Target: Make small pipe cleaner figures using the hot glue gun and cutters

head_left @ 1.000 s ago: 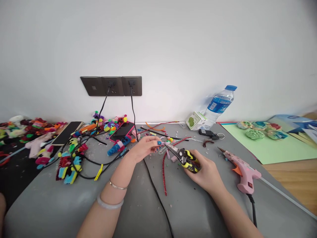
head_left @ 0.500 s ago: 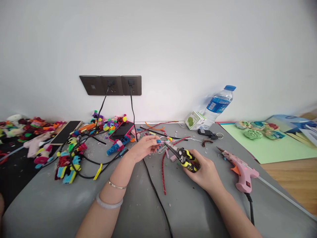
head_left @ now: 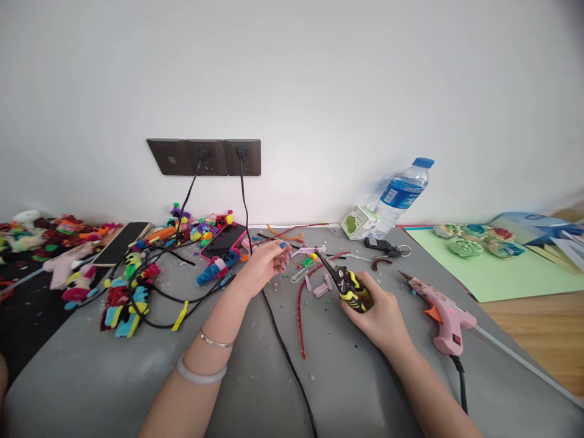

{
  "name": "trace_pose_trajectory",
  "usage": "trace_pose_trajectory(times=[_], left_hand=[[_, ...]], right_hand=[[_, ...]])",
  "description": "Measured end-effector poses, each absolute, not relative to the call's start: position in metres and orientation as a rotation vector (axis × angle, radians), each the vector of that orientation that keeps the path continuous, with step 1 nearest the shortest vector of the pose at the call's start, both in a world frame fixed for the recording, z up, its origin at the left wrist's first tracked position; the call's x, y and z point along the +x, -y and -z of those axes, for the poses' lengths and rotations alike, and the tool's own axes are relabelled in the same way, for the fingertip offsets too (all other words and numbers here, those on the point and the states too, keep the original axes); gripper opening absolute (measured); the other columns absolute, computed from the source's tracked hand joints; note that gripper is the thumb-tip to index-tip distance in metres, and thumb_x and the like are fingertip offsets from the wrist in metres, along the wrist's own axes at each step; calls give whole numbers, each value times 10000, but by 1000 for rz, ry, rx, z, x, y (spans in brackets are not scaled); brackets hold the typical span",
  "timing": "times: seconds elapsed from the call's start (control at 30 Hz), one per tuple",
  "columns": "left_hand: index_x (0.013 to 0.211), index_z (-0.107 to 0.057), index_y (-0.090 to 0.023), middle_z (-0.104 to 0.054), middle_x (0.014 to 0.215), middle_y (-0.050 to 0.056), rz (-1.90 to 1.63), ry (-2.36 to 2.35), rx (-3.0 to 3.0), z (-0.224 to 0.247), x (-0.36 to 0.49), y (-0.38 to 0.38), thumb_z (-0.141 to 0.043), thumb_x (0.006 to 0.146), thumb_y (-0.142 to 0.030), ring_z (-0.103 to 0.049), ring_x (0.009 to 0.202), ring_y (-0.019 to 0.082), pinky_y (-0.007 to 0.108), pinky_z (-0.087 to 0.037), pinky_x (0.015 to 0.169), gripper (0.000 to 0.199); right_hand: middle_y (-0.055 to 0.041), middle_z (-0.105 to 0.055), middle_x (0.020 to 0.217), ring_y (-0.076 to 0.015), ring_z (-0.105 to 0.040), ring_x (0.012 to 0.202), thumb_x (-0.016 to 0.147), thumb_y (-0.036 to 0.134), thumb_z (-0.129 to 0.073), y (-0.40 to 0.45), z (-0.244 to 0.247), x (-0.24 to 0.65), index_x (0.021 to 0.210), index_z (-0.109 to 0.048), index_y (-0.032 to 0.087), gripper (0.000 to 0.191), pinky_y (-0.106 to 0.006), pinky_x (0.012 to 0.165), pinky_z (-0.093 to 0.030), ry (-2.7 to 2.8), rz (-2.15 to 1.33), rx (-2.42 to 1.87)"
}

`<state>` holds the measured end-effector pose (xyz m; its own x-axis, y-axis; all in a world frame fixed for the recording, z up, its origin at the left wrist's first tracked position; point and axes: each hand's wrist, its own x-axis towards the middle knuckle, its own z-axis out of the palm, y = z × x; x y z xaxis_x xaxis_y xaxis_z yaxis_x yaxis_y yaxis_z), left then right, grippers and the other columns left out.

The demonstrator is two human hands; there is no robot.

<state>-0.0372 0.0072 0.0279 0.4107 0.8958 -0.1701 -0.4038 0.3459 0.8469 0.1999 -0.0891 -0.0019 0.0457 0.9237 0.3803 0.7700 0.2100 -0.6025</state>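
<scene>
My left hand [head_left: 267, 264], its thumb and fingers drawn together, pinches the near end of a pale pink fuzzy strip [head_left: 306, 250] that looks like pipe cleaner. At the strip's other end are the jaw tips of black-and-yellow pliers [head_left: 349, 291]; whether they grip it is unclear. My right hand [head_left: 381, 310] is wrapped round the pliers' handles. Beneath the strip lie a small green-and-yellow piece [head_left: 308, 261] and short pink offcuts [head_left: 322, 288]. A curved red glittery pipe cleaner [head_left: 300, 316] runs past the jaws.
A pink glue gun [head_left: 449, 319] lies at right near green paper [head_left: 511, 277]. A water bottle [head_left: 404, 196], small carton [head_left: 360, 220] and keys [head_left: 401, 250] stand or lie by the wall. Black cables [head_left: 279, 337] cross the table, with colourful fuzzy figures [head_left: 128, 301] and phones [head_left: 123, 243] at left.
My left hand has shifted slightly up and left, and the pliers slightly right, widening the gap between them. More of the pink strip and the small pieces beneath now shows.
</scene>
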Motion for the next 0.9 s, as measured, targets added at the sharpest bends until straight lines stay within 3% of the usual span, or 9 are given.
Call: trace_pose_trajectory(times=[0.17, 0.4, 0.57, 0.9], left_hand=[[769, -647, -143, -557, 691, -18, -1077, -822, 728, -29, -35, -11, -774, 718, -335, -470, 582, 68, 214, -367, 564, 236], [770, -649, -149, -543, 665, -26, -1135, -884, 756, -24, -31, -13, -801, 670, -368, -458, 569, 63, 197, -362, 553, 285], [783, -670, -160, -549, 683, -13, -1142, -903, 891, -19, -28, -10, -795, 678, -461, -464, 610, 83, 207, -356, 565, 342], [722, -630, -158, -527, 644, 7, -1109, -799, 1238, -16, -15, 3, -614, 807, -650, -440, 619, 124, 255, -337, 578, 499]], right_hand=[[16, -621, 698, -142, -569, 554, 752, 301, -579, 87, 5, 204, 928, -543, 232, 192, -213, 539, -459, 1686, -253, -1602], [13, -621, 720, -145, -561, 572, 765, 295, -560, 85, 8, 207, 949, -532, 229, 197, -220, 550, -451, 1650, -290, -1621], [17, -636, 713, -149, -574, 564, 769, 275, -544, 86, 8, 205, 977, -534, 234, 212, -219, 552, -447, 1713, -272, -1656], [1, -683, 716, -159, -624, 549, 748, 286, -555, 86, 9, 198, 973, -539, 234, 232, -220, 535, -443, 1804, -264, -1666]])
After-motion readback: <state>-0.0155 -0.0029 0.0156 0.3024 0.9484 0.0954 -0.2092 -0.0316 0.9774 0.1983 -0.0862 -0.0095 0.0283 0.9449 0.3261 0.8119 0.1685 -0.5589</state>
